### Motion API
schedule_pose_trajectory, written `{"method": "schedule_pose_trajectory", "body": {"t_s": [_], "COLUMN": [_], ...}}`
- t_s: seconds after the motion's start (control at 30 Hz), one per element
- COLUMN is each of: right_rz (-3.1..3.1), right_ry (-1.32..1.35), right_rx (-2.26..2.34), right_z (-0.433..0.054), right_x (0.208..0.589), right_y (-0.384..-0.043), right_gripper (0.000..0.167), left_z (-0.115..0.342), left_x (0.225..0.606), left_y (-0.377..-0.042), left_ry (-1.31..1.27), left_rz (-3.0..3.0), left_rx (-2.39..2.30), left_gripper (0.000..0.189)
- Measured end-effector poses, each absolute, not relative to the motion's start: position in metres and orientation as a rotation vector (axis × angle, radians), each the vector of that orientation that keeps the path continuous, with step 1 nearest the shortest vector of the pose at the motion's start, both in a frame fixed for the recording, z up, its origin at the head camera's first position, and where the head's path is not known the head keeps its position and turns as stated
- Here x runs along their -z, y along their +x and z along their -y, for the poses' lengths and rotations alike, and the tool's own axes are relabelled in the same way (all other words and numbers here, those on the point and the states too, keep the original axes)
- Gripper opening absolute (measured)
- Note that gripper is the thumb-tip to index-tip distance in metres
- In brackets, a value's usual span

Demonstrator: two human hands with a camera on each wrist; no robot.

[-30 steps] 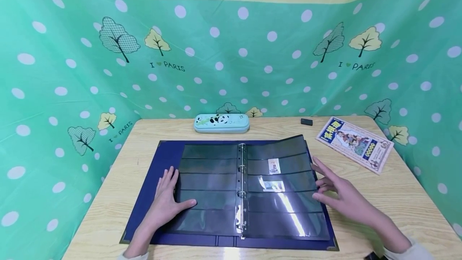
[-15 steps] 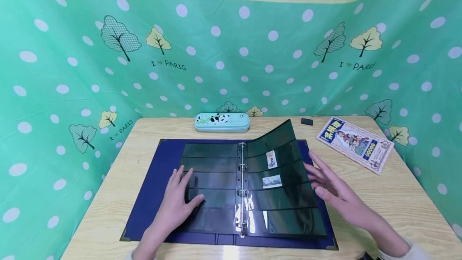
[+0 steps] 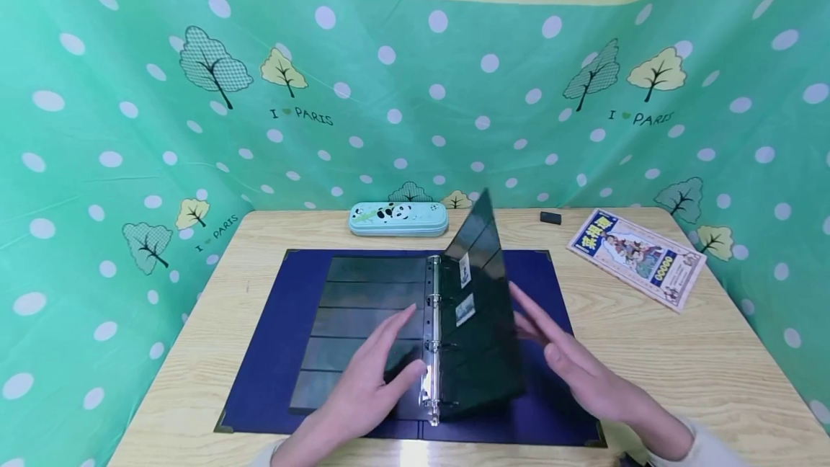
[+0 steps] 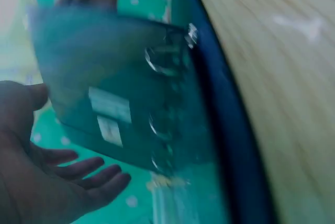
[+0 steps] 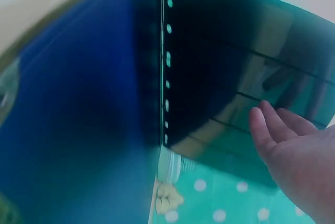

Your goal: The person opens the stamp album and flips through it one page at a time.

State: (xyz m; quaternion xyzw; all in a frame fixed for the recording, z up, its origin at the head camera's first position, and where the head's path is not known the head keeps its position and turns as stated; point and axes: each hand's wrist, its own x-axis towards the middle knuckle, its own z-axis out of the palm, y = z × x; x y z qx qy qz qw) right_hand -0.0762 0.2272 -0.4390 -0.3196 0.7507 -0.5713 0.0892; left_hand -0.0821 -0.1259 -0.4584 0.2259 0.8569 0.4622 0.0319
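Note:
A blue ring binder [image 3: 266, 352] lies spread out on the wooden table, black pocket pages on its metal rings [image 3: 433, 323]. One dark page [image 3: 483, 352] stands nearly upright on the rings, two small stamp-like pictures [image 3: 465, 310] in its pockets. Behind that page, my right hand [image 3: 583, 373] has its extended fingers at the outer edge; the right wrist view shows the fingertips [image 5: 264, 103] against its back. My left hand [image 3: 369, 380] hovers over the left page [image 3: 363, 294], fingers spread, near the rings. In the left wrist view its fingers [image 4: 99, 174] hold nothing.
At the back of the table is a light blue panda pencil case [image 3: 398, 219]. A small black block [image 3: 550, 218] and a colourful booklet [image 3: 638, 258] lie at the back right. A green dotted curtain [image 3: 415, 107] encloses the table's far side.
The right-hand page has risen from lying nearly flat to almost upright, with my right hand moving leftward behind it. My left hand has shifted right, from the left page's outer edge toward the rings.

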Motion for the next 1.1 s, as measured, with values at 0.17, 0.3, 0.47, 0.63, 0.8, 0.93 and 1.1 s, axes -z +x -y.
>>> {"method": "schedule_pose_trajectory", "body": {"t_s": [0.17, 0.3, 0.47, 0.63, 0.8, 0.93, 1.1], "right_rz": [-2.158, -2.15, -2.091, -2.101, -2.082, -2.121, -2.229], "right_ry": [-1.068, -1.124, -1.139, -1.16, -1.177, -1.149, -1.112], "right_rx": [1.719, 1.706, 1.66, 1.613, 1.593, 1.589, 1.602], "right_z": [-0.209, -0.196, -0.18, -0.172, -0.172, -0.177, -0.192], "right_x": [0.445, 0.444, 0.444, 0.449, 0.454, 0.453, 0.455], "right_y": [-0.078, -0.078, -0.078, -0.076, -0.075, -0.074, -0.076], "right_gripper": [0.063, 0.065, 0.065, 0.065, 0.065, 0.065, 0.063], "left_z": [0.11, 0.1, 0.096, 0.096, 0.105, 0.115, 0.128], "left_x": [0.442, 0.424, 0.402, 0.385, 0.378, 0.377, 0.38], "left_y": [-0.086, -0.093, -0.102, -0.108, -0.106, -0.105, -0.109], "left_ry": [0.842, 0.804, 0.64, 0.43, 0.321, 0.31, 0.351], "left_rz": [-2.421, -2.231, -1.977, -2.047, -2.188, -2.184, -2.173], "left_rx": [-1.699, -1.867, -1.991, -1.898, -1.794, -1.812, -1.833], "left_gripper": [0.071, 0.068, 0.085, 0.092, 0.088, 0.083, 0.084]}}
